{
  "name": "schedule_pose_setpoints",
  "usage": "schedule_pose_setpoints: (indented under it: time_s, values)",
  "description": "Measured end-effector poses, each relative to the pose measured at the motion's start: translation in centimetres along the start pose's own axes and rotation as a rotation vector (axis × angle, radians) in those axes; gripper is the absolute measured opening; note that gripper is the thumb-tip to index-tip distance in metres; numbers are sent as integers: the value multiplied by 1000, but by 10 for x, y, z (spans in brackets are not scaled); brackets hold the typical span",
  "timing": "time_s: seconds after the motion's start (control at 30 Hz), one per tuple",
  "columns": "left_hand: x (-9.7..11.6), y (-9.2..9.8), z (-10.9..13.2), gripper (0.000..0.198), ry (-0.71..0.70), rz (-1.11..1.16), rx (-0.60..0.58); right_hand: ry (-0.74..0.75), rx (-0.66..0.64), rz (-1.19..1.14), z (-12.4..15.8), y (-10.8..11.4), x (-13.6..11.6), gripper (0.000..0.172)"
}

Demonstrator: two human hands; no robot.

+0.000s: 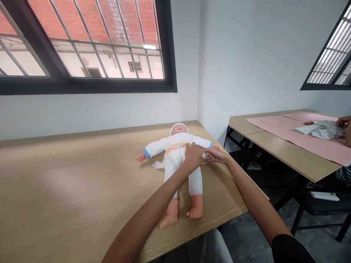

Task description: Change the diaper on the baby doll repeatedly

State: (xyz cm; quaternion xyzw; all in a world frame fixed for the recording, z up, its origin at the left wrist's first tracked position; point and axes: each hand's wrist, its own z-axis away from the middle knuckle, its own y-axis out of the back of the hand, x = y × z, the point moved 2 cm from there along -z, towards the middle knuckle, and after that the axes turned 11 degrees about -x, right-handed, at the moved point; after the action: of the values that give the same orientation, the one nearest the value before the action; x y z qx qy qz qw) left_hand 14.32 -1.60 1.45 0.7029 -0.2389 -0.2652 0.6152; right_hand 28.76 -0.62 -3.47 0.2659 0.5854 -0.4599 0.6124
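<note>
A baby doll (196, 182) in white clothes and a white cap lies on its back on the wooden table (82, 182), arms spread, feet toward me. Around its hips is a white diaper (171, 155) with a coloured band at the waist; one tab sticks out on the left. My left hand (193, 155) rests on the diaper's right part, fingers bent over the waist. Beside it, at the doll's right-hand side, my right hand (215, 156) pinches a small white piece that looks like the diaper's other side.
A second table (290, 149) at the right carries a pink cloth (274, 124) and small clothes (319, 129), with another person's hand (344, 122) at them. A black chair (323, 204) stands below. Walls and a barred window (109, 40) are behind.
</note>
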Motion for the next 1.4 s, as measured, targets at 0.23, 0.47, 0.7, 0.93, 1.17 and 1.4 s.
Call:
schedule_pose_setpoints:
  time_s: [0.23, 0.47, 0.7, 0.93, 1.17, 1.4]
  values:
    - [-10, -3, -1, 20, 40, 49, 30, 5, -131, 92, 6, 5, 0, 55]
    - [-8, -1, 1, 21, 60, 63, 38, -21, -111, 292, 9, 9, -5, 66]
    - [-6, -2, 1, 22, 70, 77, 68, 67, -170, 313, 26, 19, -19, 73]
    - [-5, 4, 6, 21, 32, 125, 111, 155, -76, 250, 24, 17, -21, 61]
    - [-9, -3, 6, 21, -115, 100, 78, 278, 80, 143, 19, 11, -20, 51]
    - [-4, -3, 12, 23, -182, -96, 77, 356, 297, -15, 7, 12, -16, 49]
